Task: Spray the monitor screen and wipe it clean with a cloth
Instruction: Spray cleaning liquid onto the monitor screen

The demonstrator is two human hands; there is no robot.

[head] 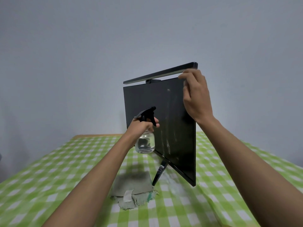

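Note:
A black monitor (165, 112) stands on the table, angled to the left, its dark screen streaked with pale smears and drips. My right hand (195, 97) grips its top right corner, just under a black light bar (160, 73) mounted on top. My left hand (141, 127) holds a clear spray bottle (145, 143) with a black trigger head, its nozzle pointing at the lower left of the screen, fingers on the trigger. A folded grey-green cloth (134, 187) with a white tag lies on the table in front of the monitor stand.
The table carries a green and white checked tablecloth (49, 185). The monitor's black stand leg (159, 173) rests just right of the cloth. A plain grey wall (82, 54) rises behind the table.

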